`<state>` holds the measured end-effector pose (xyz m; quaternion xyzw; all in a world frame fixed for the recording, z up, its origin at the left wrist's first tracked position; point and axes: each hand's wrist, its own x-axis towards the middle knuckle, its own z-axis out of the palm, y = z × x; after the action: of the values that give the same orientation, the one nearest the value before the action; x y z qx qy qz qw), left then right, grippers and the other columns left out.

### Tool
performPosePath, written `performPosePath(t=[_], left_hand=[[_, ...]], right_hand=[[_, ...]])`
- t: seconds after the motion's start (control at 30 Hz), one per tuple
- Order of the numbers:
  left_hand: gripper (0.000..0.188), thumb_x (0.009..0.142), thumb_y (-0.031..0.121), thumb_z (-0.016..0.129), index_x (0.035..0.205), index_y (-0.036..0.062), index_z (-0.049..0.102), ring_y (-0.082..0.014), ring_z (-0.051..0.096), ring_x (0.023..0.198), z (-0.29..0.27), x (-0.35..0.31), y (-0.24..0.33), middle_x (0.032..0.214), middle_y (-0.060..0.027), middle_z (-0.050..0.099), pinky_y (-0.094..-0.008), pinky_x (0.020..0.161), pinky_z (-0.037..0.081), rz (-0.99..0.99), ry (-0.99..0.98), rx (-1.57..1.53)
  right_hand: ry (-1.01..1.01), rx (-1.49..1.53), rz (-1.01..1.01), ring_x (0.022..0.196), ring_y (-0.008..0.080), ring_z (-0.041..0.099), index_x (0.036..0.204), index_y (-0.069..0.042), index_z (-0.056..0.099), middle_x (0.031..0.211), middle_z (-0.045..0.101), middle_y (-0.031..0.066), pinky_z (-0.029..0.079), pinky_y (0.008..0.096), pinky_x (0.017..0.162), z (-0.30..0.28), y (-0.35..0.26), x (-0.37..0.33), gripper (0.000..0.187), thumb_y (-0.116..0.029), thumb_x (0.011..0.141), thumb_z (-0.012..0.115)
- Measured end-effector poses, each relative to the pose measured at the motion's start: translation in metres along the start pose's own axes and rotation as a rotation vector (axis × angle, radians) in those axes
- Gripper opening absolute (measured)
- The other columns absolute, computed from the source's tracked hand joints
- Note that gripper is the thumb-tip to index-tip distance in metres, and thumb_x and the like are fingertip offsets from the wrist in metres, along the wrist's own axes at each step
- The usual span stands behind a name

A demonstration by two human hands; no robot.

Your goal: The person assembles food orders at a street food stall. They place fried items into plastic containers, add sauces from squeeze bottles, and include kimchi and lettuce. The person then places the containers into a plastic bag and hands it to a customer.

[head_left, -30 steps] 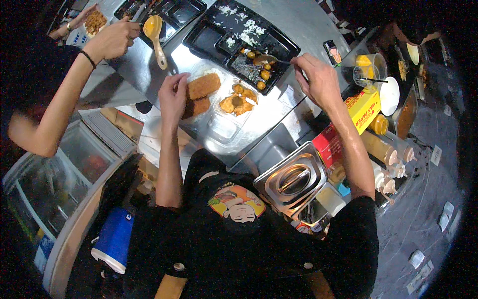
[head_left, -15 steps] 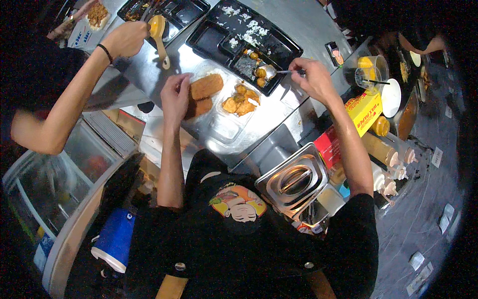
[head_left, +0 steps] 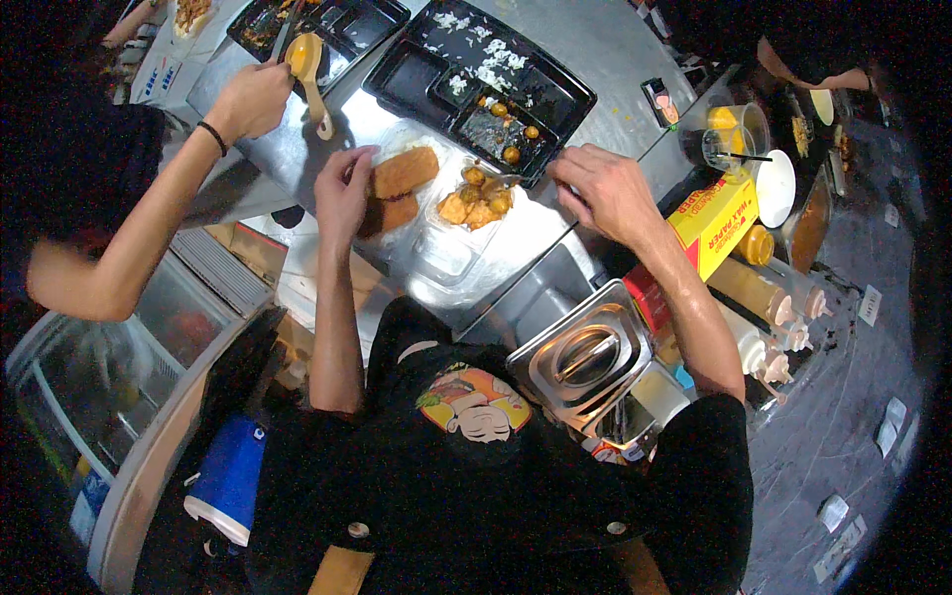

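Observation:
My right hand [head_left: 607,194] is closed on a metal spoon [head_left: 508,180], mostly hidden by the fingers; its bowl end is over the takeaway food. A clear plastic takeaway container [head_left: 443,260] holds two browned fried patties [head_left: 405,173] on white rice, and golden fried pieces [head_left: 470,209] topped with small round brownish pieces. With fingers curled together, my left hand [head_left: 342,190] is at the container's left edge, beside the patties. Beyond it lies a black compartment tray [head_left: 412,79] with scattered rice and a few round pieces in sauce.
Another person's hand [head_left: 260,99] grips a dark utensil at upper left, near a wooden spoon [head_left: 315,89] and a second black tray [head_left: 355,28]. To the right stand a yellow-and-red wax paper box [head_left: 716,220], squeeze bottles [head_left: 759,297] and a metal lidded pan [head_left: 580,362].
My right hand has brought the spoon from the black tray toward me, over the takeaway container. Round pieces have left the tray, and more lie on the fried pieces. My left hand stays nearly in place.

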<state>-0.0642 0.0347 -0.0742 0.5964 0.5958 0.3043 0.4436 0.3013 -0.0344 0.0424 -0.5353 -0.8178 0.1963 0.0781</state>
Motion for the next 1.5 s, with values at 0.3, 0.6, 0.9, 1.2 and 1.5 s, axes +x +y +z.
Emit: performPosePath(t=[0.3, 0.6, 0.9, 1.2, 1.5], left_hand=[[0.026, 0.102, 0.020, 0.064, 0.117, 0.0019, 0.076, -0.0156, 0.067, 0.094, 0.001, -0.003, 0.000, 0.105, -0.0071, 0.071, -0.0288, 0.087, 0.051, 0.030, 0.015, -0.029], [0.027, 0.103, 0.019, 0.064, 0.116, -0.0018, 0.075, -0.0139, 0.067, 0.095, 0.001, -0.003, 0.011, 0.106, -0.0091, 0.076, -0.0282, 0.089, 0.052, -0.081, -0.014, -0.116], [0.030, 0.103, 0.024, 0.064, 0.120, 0.0008, 0.074, -0.0144, 0.064, 0.094, -0.002, 0.000, -0.001, 0.107, -0.0044, 0.073, -0.0280, 0.088, 0.050, -0.046, -0.043, -0.107], [0.029, 0.101, 0.023, 0.067, 0.122, 0.0054, 0.074, -0.0079, 0.057, 0.085, -0.014, 0.011, -0.003, 0.102, 0.0028, 0.069, -0.0224, 0.078, 0.045, -0.303, -0.200, -0.282], [0.030, 0.102, 0.024, 0.066, 0.122, 0.0031, 0.074, -0.0122, 0.064, 0.097, -0.013, 0.009, 0.001, 0.109, -0.0029, 0.072, -0.0275, 0.085, 0.052, -0.316, -0.172, -0.284]], right_hand=[[0.063, -0.157, 0.212, 0.089, 0.0361, 0.069, 0.105, -0.005, 0.068, 0.097, 0.068, 0.0144, 0.056, 0.0460, 0.077, 0.013, 0.027, 0.006, 0.022, -0.017, 0.086, 0.068], [0.044, 0.232, 0.400, 0.086, 0.0390, 0.070, 0.096, -0.005, 0.071, 0.093, 0.073, 0.0172, 0.055, 0.0480, 0.079, 0.010, 0.028, 0.008, 0.023, -0.022, 0.082, 0.067], [0.083, 0.009, -0.016, 0.093, 0.0335, 0.068, 0.106, -0.008, 0.065, 0.096, 0.065, 0.0116, 0.058, 0.0457, 0.076, 0.003, -0.012, -0.005, 0.026, -0.018, 0.083, 0.072], [0.235, -0.408, 0.107, 0.102, 0.0275, 0.064, 0.106, -0.009, 0.067, 0.102, 0.065, 0.0069, 0.059, 0.0409, 0.078, -0.001, 0.008, 0.011, 0.021, -0.012, 0.085, 0.064], [0.005, -0.606, -0.219, 0.105, 0.0222, 0.057, 0.099, -0.009, 0.068, 0.100, 0.062, 0.0036, 0.050, 0.0347, 0.091, -0.021, -0.006, 0.042, 0.016, -0.013, 0.085, 0.061]])
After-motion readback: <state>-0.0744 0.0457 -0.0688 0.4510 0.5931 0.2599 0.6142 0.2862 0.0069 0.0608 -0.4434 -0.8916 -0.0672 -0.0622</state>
